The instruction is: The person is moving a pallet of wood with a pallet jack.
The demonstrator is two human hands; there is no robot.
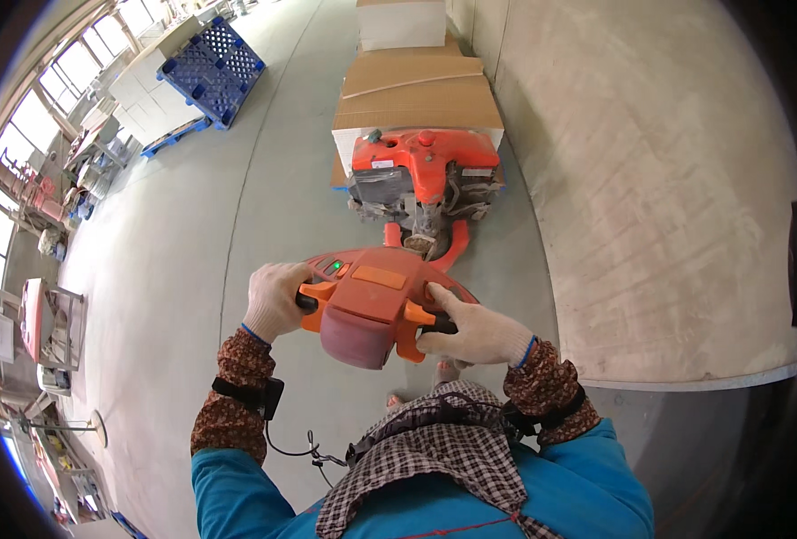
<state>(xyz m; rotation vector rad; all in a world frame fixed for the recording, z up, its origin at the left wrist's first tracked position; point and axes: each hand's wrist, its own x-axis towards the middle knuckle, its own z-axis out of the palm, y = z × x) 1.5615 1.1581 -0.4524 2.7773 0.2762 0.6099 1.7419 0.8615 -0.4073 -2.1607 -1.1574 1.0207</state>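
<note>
An electric pallet truck's orange-red control handle (376,296) is in front of my body, with a green light lit on its left side. My left hand (275,298), in a white knit glove, is closed round its left grip. The right hand (478,331), gloved the same way, wraps the right grip beside an orange lever, its thumb up on the handle's face. Beyond the handle stands the truck's orange body (425,160), scuffed and partly wrapped in clear film. White-sided stacks topped with brown cardboard (416,94) are just past it. The forks are hidden.
A pale wall (650,198) runs close along the right side. Far left, a blue plastic pallet (214,72) leans against white stacks (151,99). Benches and a small table (48,323) line the windows on the left. Grey floor (183,225) lies between.
</note>
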